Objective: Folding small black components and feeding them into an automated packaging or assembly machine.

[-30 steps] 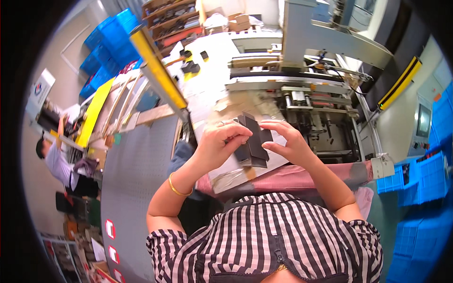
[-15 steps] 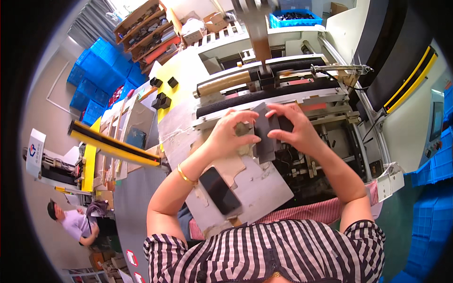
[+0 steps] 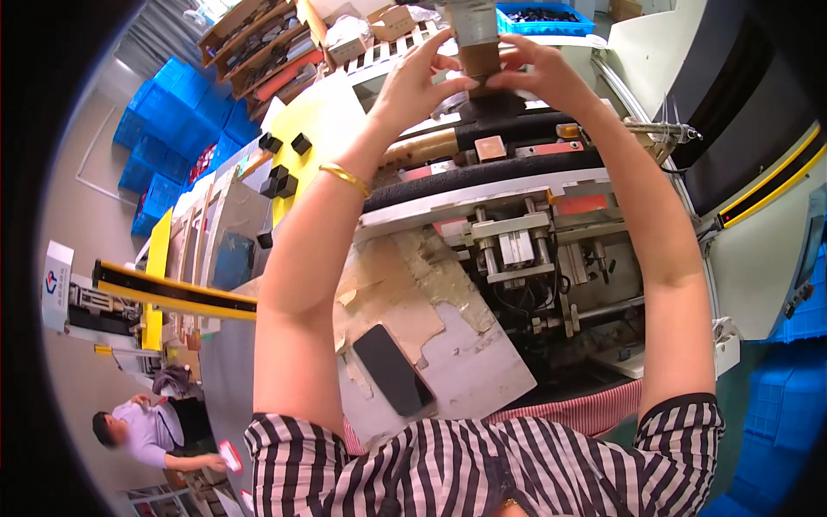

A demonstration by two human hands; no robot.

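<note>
Stacked blue plastic crates [image 3: 168, 121] fill the upper left, and one blue tray of dark parts [image 3: 551, 15] sits at the top edge behind the machine. A white upright sign with a small red-and-blue mark [image 3: 56, 284] stands at far left, beside a long yellow bar edged in black [image 3: 172, 291]. A brown cardboard box [image 3: 392, 19] rests near the wooden racks at the top. Four small black cube-shaped blocks [image 3: 284, 168] lie on the yellow surface.

Both arms reach up over the grey feeding machine [image 3: 517, 241]. The left hand [image 3: 413, 82] and the right hand [image 3: 538, 69] meet at a stack of flat brown and dark cardboard pieces [image 3: 482, 60] standing upright in the machine's top slot, near the upper middle. The fingers of both hands are curled and pressed against the stack's sides, clamped on it from left and right. The left wrist wears one thin gold bangle [image 3: 345, 178].

One black rectangular phone [image 3: 392, 369] lies on the worn, peeling white desk [image 3: 482, 379] below. Another person in a pale shirt [image 3: 142, 426] stands at lower left.
</note>
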